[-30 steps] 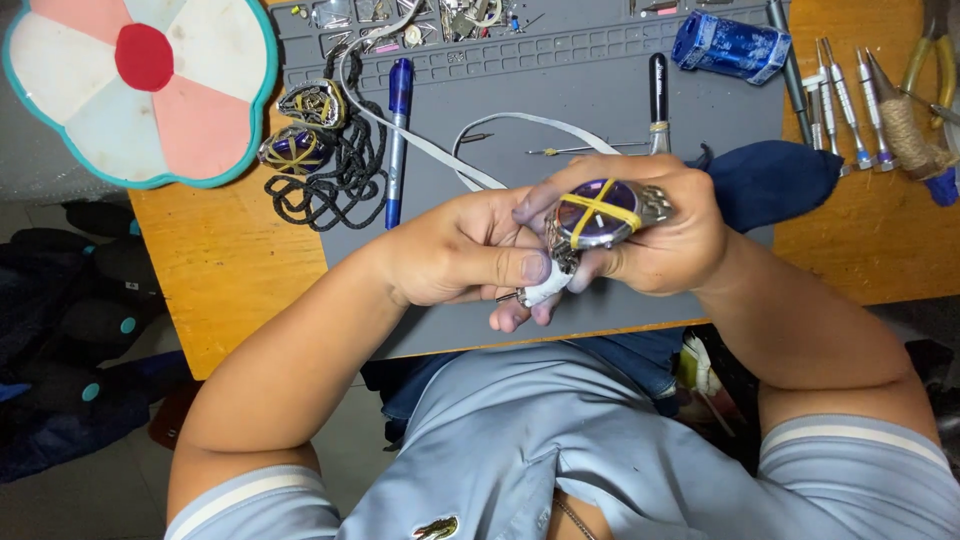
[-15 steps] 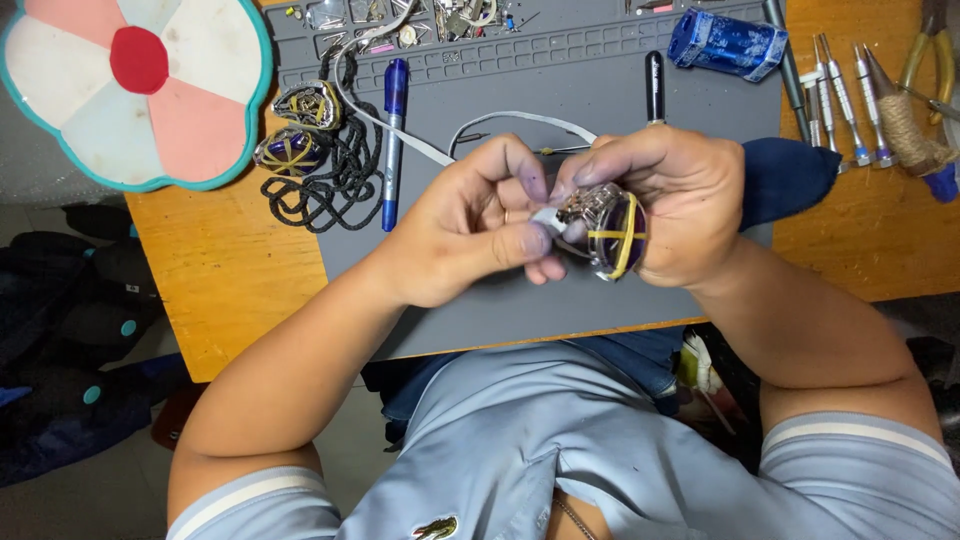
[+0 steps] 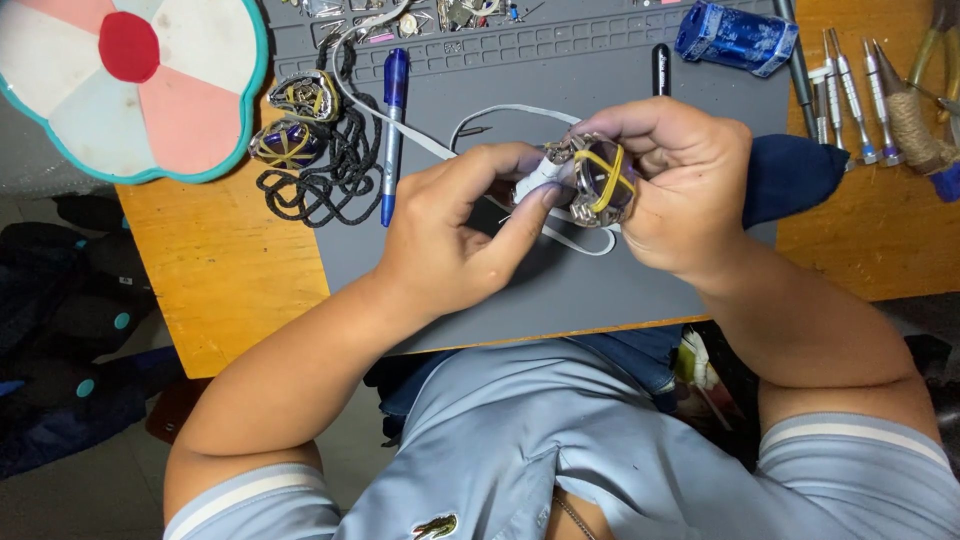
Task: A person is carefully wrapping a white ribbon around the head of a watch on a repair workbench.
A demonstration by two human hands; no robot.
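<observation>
Far left: flower-shaped fan [image 3: 125, 85] overhangs the desk [image 3: 235, 280] edge. Next, two small round assemblies [image 3: 290, 120] sit on a black cord [image 3: 330, 175] beside a blue pen [image 3: 392, 130] on the grey mat [image 3: 560, 290]. Left hand [image 3: 450, 235] pinches a white piece [image 3: 540, 178], fingers closed on it. Right hand [image 3: 680, 190] is clamped on a round metal assembly with yellow band [image 3: 600, 180], held above the mat. Right: blue cloth [image 3: 790, 175], screwdrivers [image 3: 845, 90].
</observation>
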